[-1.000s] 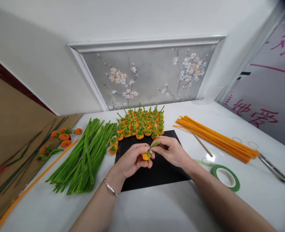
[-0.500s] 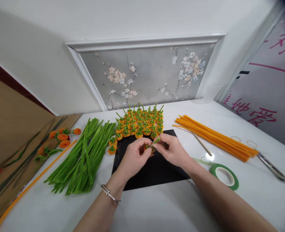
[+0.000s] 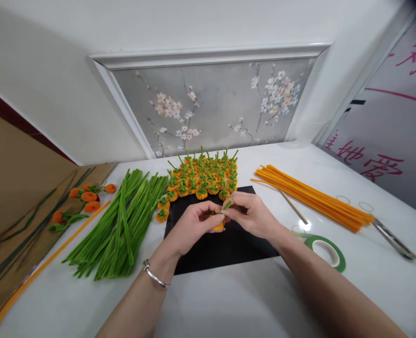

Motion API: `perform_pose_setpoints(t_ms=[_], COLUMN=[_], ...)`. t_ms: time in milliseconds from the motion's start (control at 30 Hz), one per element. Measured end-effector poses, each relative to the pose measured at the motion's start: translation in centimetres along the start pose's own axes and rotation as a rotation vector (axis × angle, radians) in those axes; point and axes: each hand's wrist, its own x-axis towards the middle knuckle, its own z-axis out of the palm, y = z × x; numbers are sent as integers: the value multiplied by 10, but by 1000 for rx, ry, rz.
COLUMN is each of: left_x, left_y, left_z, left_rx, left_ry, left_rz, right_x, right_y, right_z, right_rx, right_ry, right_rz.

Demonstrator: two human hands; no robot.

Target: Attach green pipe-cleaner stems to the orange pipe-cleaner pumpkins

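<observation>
Over a black mat (image 3: pixel 215 251), my left hand (image 3: pixel 196 223) is closed on a small orange flower (image 3: pixel 218 228) with a green top; the fingers hide part of it. My right hand (image 3: pixel 252 213) pinches the green stem (image 3: pixel 228 204) that rises from this flower. The fingertips of both hands meet at the stem. Just behind the mat stand rows of orange flowers with green stems (image 3: pixel 203 176), packed close together. A bundle of green fuzzy sticks (image 3: pixel 123 225) lies left of the mat.
Orange fuzzy sticks (image 3: pixel 313 197) lie at the right, near a thin rod (image 3: pixel 294 207), green tape (image 3: pixel 326 251) and a metal cutter (image 3: pixel 394 238). Finished orange flowers (image 3: pixel 91 197) rest on brown paper at the left. A framed floral wall panel (image 3: pixel 218 103) stands behind.
My left hand has turned slightly, and more of the orange flower shows beneath the fingers. My right fingers remain at the green stem. The view has shifted a little.
</observation>
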Motion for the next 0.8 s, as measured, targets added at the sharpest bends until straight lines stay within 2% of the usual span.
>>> perform_pose_setpoints(t_ms=[100,300,533,700,800], left_x=[1,-3,-4,-7,-8], left_y=[-1,8,6,13,18], left_z=[-1,-4,-9,-5,2], left_rx=[62,-37,45,194,338], left_ry=[2,-60,-182,-171,-106], left_rz=[71,-92,-70,-37,46], right_x=[0,1,0,0,-1], right_y=[-1,-2,-6,-5,-4], right_z=[-1,-2,-3,-3,-2], right_rx=[-9,-23,65,-10,-111], right_ry=[-47,-74,-111,-90,-49], right_rz=[-34,-142,-125,-114,-115])
